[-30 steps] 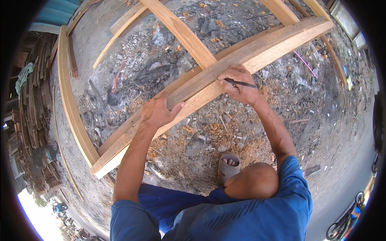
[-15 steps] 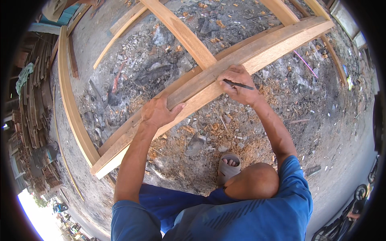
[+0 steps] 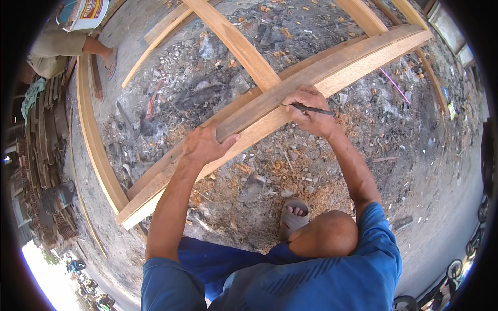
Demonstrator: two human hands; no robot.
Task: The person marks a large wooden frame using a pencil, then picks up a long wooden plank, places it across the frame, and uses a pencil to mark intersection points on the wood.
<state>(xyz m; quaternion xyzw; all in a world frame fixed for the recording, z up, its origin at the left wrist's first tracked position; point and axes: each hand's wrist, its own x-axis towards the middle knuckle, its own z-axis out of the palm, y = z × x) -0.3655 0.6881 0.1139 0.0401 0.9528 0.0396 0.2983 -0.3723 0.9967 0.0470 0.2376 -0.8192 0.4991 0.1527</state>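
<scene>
A long, worn brown wooden strip (image 3: 251, 115) lies along the top of a paler wooden beam (image 3: 340, 76), slanting from lower left to upper right. My left hand (image 3: 204, 146) is clamped over the strip, its fingers bent round the far side and its thumb resting across the top. Further right along the same strip, my right hand (image 3: 315, 120) pinches a thin dark pencil (image 3: 310, 109). The pencil's tip end is by the strip's near edge; the contact itself is too small to make out. A crosspiece (image 3: 238, 46) meets the beam's far side near my right hand.
Another timber (image 3: 96, 140) joins the beam's left end. Rubble and wood shavings cover the ground around my sandalled foot (image 3: 294, 217). Stacked old boards (image 3: 46, 155) stand at left. Another person's bare leg (image 3: 98, 49) and a white bucket (image 3: 89, 13) are at upper left.
My right hand has shifted slightly, and the pencil lies a little flatter. The other person's leg and the white bucket have come further into view at upper left. My left hand stays in place.
</scene>
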